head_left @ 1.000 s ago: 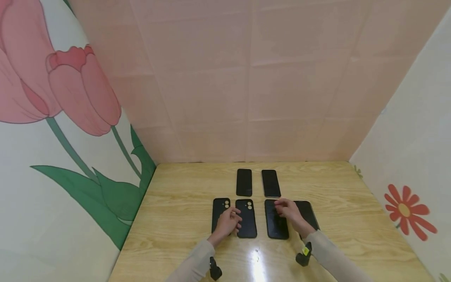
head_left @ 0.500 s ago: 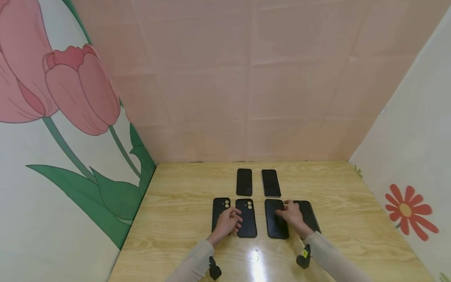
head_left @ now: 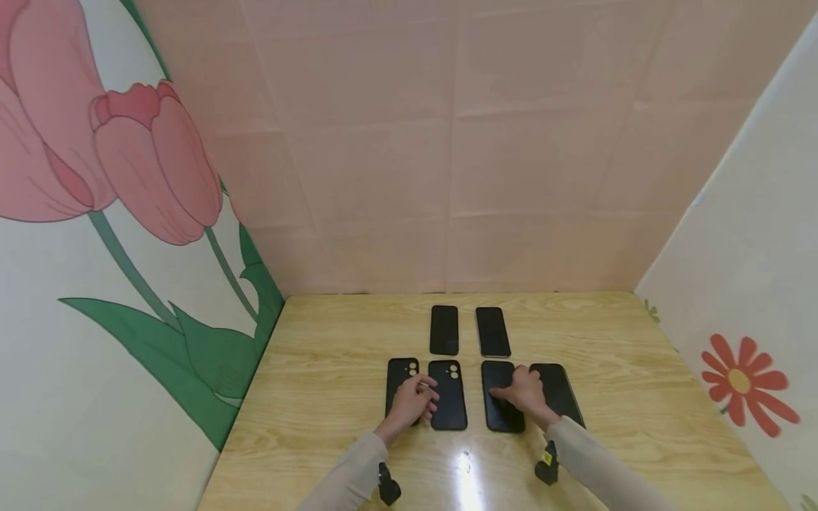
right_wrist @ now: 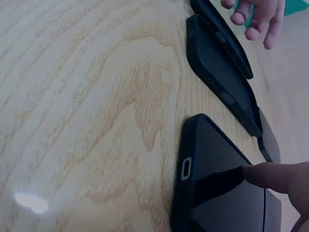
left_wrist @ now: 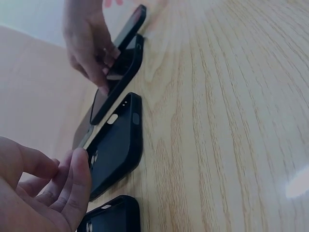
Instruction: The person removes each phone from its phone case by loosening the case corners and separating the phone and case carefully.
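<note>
My right hand is over a phone in a black case, its thumb stretched out and touching the dark screen in the right wrist view. The phone lies screen up, with a port opening in the case's end. Beside it to the right lies another dark phone, partly covered by my right hand and forearm. My left hand hovers with loosely bent fingers and holds nothing. Below it are two black phone cases, one to the left and one to the right, both hollow side up with camera cutouts.
Two more dark phones, one left and one right, lie farther back on the wooden table. A pink wall covering rises behind the table, with painted walls at both sides.
My right hand has shifted slightly; its thumb now reaches farther left onto the screen, while its fingers have moved right from the phone's upper part. My left hand stays put.
</note>
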{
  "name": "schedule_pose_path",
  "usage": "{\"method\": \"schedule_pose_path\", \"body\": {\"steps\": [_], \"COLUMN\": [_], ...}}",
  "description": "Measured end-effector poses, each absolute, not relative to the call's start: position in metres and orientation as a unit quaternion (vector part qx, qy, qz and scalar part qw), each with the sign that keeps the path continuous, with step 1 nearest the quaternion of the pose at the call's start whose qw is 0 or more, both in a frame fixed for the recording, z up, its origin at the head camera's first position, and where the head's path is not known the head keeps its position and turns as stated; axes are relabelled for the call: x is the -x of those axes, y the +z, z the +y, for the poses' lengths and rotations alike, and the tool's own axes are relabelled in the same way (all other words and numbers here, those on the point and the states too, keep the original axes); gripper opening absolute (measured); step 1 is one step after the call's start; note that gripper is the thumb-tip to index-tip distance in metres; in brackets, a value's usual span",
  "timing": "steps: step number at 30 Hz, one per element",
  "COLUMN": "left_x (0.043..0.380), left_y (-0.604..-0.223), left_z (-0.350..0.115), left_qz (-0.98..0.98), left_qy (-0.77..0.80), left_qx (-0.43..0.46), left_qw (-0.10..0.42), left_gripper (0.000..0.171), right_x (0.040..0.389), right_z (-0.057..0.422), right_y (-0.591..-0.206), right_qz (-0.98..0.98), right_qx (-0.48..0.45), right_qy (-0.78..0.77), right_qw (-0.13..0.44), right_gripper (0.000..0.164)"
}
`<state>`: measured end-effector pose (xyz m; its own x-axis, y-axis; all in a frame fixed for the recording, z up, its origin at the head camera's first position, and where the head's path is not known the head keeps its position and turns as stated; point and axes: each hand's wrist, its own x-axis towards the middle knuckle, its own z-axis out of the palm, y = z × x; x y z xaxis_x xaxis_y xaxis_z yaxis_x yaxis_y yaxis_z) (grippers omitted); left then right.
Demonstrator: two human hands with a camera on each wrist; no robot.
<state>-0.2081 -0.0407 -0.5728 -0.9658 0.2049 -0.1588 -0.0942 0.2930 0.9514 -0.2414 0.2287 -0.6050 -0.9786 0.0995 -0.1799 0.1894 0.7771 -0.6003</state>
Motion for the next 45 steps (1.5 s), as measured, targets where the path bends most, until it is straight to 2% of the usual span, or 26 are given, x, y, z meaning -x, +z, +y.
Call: {"method": "schedule_pose_path", "body": {"steps": [10,17,24,31,33,40,45], "left_x": [0.209,0.210,0.208,0.204,0.204,0.205,0.205], "left_y": [-0.574,-0.574,-0.573,-0.575,-0.576,-0.575,-0.573], "left_z": [-0.039,-0.040,-0.041,-0.041,-0.042,-0.042,-0.042], "left_qz": [0.797,0.796,0.792,0.789,0.788,0.787,0.786], "left_qy": [0.590,0.591,0.595,0.600,0.602,0.605,0.604], "left_qx": [-0.029,-0.022,-0.025,-0.030,-0.031,-0.027,-0.026], "left_qw": [0.124,0.130,0.133,0.126,0.125,0.122,0.128], "left_gripper": [0.019,0.019,0.019,0.019,0.018,0.018,0.018], "right_x": [0.248,0.250,0.248,0.246,0.245,0.244,0.244], "right_z": [0.224,0.220,0.220,0.220,0.221,0.225,0.227], "right_y": [-0.599,-0.597,-0.598,-0.601,-0.600,-0.596,-0.594], "right_qz": [0.939,0.932,0.933,0.925,0.919,0.915,0.911], "right_qx": [-0.100,-0.122,-0.104,-0.095,-0.093,-0.080,-0.085], "right_qy": [-0.315,-0.325,-0.335,-0.360,-0.376,-0.392,-0.401], "right_qw": [0.095,0.104,0.079,0.070,0.071,0.056,0.047], "right_gripper": [0.070,0.077,0.070,0.075,0.071,0.042,0.039]}}
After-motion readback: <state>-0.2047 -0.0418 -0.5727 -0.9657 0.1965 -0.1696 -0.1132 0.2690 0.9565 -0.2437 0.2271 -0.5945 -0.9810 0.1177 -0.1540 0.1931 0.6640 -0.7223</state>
